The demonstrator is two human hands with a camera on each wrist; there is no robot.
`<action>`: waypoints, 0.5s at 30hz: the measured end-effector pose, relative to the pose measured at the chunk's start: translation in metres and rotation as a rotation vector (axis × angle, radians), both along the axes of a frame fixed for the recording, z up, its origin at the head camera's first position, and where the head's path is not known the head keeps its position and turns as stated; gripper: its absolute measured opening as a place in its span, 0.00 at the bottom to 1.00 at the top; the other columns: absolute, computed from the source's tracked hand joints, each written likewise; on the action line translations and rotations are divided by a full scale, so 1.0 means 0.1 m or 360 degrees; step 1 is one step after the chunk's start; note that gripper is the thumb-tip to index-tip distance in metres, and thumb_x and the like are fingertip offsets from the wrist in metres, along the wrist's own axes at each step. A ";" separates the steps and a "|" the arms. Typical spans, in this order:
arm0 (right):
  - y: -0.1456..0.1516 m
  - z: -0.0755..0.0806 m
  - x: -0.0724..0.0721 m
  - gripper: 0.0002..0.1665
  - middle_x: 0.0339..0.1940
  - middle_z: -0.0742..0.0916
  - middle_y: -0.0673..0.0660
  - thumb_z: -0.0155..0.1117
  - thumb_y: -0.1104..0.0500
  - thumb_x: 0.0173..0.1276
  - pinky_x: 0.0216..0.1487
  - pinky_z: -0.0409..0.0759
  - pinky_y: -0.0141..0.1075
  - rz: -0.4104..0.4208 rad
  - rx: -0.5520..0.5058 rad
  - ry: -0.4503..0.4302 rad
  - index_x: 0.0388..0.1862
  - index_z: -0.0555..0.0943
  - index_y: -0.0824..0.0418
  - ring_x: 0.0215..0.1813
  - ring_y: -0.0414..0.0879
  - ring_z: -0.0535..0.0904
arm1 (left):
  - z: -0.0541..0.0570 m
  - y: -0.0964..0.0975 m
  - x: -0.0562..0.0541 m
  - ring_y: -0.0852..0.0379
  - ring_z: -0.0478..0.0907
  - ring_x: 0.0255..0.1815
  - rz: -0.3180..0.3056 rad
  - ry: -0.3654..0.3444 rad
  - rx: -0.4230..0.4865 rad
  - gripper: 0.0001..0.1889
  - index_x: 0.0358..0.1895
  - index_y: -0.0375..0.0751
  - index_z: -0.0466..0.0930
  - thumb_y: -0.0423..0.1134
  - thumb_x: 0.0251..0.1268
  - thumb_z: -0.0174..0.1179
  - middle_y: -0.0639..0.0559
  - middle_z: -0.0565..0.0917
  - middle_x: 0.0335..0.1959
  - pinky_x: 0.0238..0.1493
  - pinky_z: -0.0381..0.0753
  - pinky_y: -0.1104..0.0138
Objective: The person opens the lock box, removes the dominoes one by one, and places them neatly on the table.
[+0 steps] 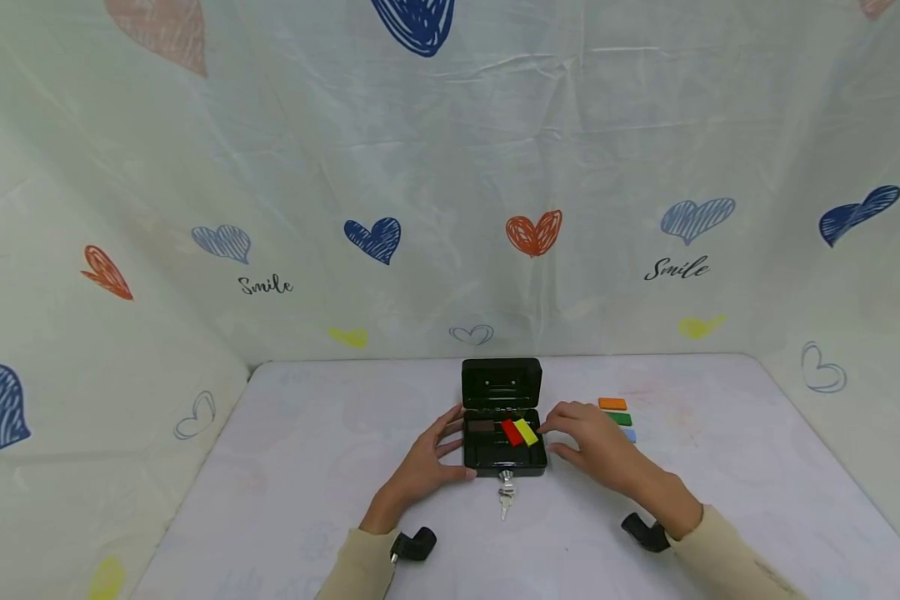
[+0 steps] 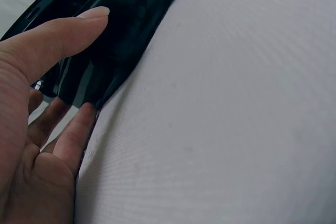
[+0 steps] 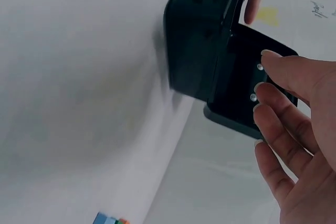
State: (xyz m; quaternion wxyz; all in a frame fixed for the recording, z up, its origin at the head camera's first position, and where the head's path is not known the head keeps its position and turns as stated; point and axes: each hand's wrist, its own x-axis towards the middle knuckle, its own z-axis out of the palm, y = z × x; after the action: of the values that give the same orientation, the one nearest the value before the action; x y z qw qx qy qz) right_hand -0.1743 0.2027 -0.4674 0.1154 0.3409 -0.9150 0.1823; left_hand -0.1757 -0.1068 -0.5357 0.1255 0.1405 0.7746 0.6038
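A black cash box [image 1: 505, 458] stands on the table with its lid raised at the back. Inside it lie a red block [image 1: 511, 432] and a yellow block [image 1: 527, 432], side by side and slanted, and a brown block [image 1: 482, 426] to their left. Keys [image 1: 506, 500] hang from the lock on its front. My left hand [image 1: 427, 458] holds the box's left side, thumb at the front corner and fingers spread along the wall. By the right rim is my right hand [image 1: 596, 442], fingers loosely bent, with nothing visible between thumb and fingertips [image 3: 268, 95].
An orange block [image 1: 612, 403], a green block [image 1: 619, 419] and a blue block [image 1: 629, 435] lie on the white table [image 1: 307, 467] right of the box, the blue one partly behind my right hand. Behind the table hangs a white curtain [image 1: 450, 167] printed with hearts.
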 end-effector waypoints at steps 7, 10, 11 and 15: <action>-0.16 0.00 -0.02 0.17 0.43 0.88 0.49 0.85 0.63 0.58 0.55 0.88 0.48 0.0022 -0.0033 -0.0012 0.46 0.90 0.57 0.48 0.46 0.84 | 0.00 0.00 0.00 0.31 0.71 0.76 -0.0004 0.0017 -0.0002 0.55 0.86 0.50 0.54 0.29 0.58 0.79 0.35 0.65 0.81 0.68 0.83 0.52; -0.21 -0.02 -0.05 0.17 0.43 0.88 0.49 0.84 0.63 0.58 0.54 0.89 0.46 0.0011 -0.0048 -0.0028 0.47 0.90 0.58 0.47 0.46 0.84 | 0.00 0.00 0.00 0.30 0.70 0.76 -0.0004 0.0018 0.0002 0.55 0.86 0.49 0.54 0.29 0.58 0.78 0.34 0.64 0.81 0.68 0.83 0.52; -0.23 -0.02 -0.05 0.17 0.44 0.88 0.50 0.84 0.63 0.59 0.54 0.89 0.46 0.0005 -0.0054 -0.0041 0.47 0.91 0.58 0.48 0.46 0.84 | 0.00 0.00 0.00 0.31 0.70 0.76 -0.0002 0.0012 0.0006 0.55 0.86 0.49 0.55 0.29 0.58 0.78 0.35 0.64 0.81 0.68 0.82 0.52; -0.29 -0.04 -0.08 0.17 0.44 0.88 0.49 0.84 0.63 0.60 0.54 0.89 0.44 -0.0041 -0.0044 -0.0082 0.48 0.91 0.57 0.48 0.46 0.83 | -0.01 0.00 0.00 0.31 0.70 0.76 -0.0008 0.0001 0.0020 0.56 0.86 0.50 0.54 0.29 0.57 0.78 0.35 0.64 0.81 0.68 0.83 0.52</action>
State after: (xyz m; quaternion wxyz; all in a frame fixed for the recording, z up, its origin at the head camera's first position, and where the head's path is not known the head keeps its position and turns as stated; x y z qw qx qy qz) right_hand -0.1819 0.1734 -0.4716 0.0990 0.3226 -0.9194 0.2022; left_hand -0.1761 -0.1071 -0.5367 0.1260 0.1434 0.7705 0.6082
